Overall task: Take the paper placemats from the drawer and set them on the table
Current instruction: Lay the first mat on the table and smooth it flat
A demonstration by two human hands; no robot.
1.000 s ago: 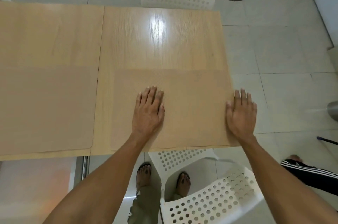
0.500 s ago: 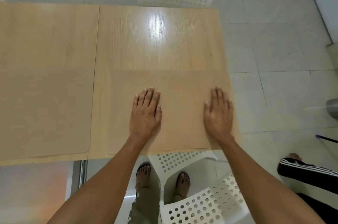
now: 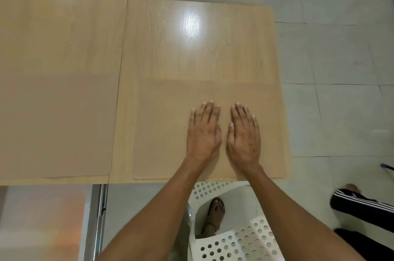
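Paper, tan and thin: the rectangular placemat (image 3: pixel 170 132) lies under my flat left hand (image 3: pixel 203 132) and right hand (image 3: pixel 244 134) (palms pressing, grasping nothing). I judge I'm smoothing it on the pale wooden table (image 3: pixel 191 51); next calls for lifting off without dragging it.

Light wood table (image 3: pixel 191 51), seam left of centre. Two brown paper placemats flat on near half: left placemat (image 3: pixel 55 124) left of seam, right placemat (image 3: pixel 162 128) right of it, near-right corner.
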